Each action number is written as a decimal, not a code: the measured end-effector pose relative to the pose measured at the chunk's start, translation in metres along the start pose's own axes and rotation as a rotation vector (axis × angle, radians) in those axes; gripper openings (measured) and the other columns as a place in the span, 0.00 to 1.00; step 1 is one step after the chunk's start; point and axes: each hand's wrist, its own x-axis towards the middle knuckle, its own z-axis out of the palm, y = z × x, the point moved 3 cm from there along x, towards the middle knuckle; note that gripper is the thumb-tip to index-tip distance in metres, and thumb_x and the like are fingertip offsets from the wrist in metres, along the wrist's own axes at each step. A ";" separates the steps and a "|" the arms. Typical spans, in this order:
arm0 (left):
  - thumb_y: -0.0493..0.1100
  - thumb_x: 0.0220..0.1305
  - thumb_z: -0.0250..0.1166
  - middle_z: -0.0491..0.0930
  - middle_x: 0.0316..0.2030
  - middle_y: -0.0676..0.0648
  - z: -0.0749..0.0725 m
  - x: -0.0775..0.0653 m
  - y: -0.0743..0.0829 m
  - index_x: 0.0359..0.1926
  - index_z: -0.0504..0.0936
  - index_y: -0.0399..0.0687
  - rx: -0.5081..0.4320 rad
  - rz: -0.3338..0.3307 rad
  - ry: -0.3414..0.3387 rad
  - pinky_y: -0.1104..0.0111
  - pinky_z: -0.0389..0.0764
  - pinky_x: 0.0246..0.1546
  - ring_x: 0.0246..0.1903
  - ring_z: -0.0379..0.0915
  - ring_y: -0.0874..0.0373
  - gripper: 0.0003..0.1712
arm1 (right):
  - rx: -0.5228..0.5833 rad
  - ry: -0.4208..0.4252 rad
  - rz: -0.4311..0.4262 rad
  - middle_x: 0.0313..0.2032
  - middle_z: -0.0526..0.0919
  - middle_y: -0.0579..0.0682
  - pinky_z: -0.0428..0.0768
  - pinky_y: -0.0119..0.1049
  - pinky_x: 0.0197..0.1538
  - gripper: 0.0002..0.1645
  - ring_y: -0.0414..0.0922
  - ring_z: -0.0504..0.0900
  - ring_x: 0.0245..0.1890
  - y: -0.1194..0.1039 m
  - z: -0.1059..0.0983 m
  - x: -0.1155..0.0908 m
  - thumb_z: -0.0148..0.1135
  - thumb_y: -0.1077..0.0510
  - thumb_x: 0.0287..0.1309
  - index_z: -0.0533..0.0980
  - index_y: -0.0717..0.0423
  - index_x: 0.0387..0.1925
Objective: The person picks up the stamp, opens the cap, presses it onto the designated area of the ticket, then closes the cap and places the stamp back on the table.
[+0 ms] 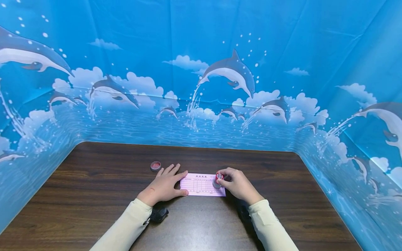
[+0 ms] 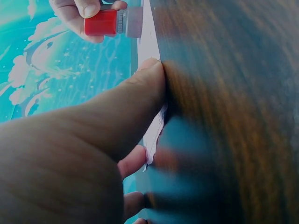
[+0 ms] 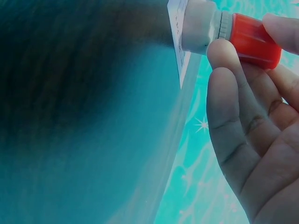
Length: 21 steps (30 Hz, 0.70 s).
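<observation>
Right hand (image 1: 238, 183) pinches the red-topped round stamp (image 3: 256, 41) between thumb and fingers; its grey base meets the pink printed form (image 1: 198, 184) at the form's right end, centre of the head view. Left hand (image 1: 164, 186) lies spread, thumb and forefinger on the form's left edge. Risk, judged: a tilted base or uneven pressure could give a partial mark; a slack left thumb could let the paper slide and smear. Stamp and fingers hide some right-hand columns. Round red-filled dish (image 1: 155, 166) sits just beyond the left fingertips on the wood-grain table (image 1: 106, 181).
</observation>
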 end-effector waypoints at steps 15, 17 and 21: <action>0.65 0.64 0.70 0.56 0.79 0.36 0.001 -0.001 0.001 0.76 0.69 0.52 -0.019 0.021 0.011 0.35 0.47 0.74 0.78 0.46 0.34 0.46 | -0.043 0.000 -0.019 0.36 0.83 0.41 0.80 0.33 0.39 0.09 0.40 0.79 0.36 -0.001 0.000 -0.001 0.73 0.60 0.63 0.87 0.52 0.45; 0.65 0.64 0.70 0.56 0.79 0.36 0.000 -0.001 0.001 0.77 0.69 0.52 -0.019 0.021 0.010 0.35 0.47 0.74 0.78 0.46 0.34 0.46 | -0.055 -0.002 -0.016 0.36 0.83 0.41 0.80 0.32 0.39 0.10 0.40 0.79 0.36 -0.002 0.000 -0.001 0.73 0.59 0.63 0.87 0.51 0.45; 0.65 0.64 0.70 0.55 0.79 0.36 -0.001 -0.001 0.001 0.77 0.69 0.52 -0.021 0.019 0.009 0.35 0.46 0.74 0.78 0.46 0.34 0.46 | -0.072 -0.005 -0.017 0.36 0.82 0.40 0.80 0.33 0.38 0.11 0.40 0.78 0.36 -0.004 -0.001 -0.001 0.74 0.58 0.62 0.86 0.51 0.46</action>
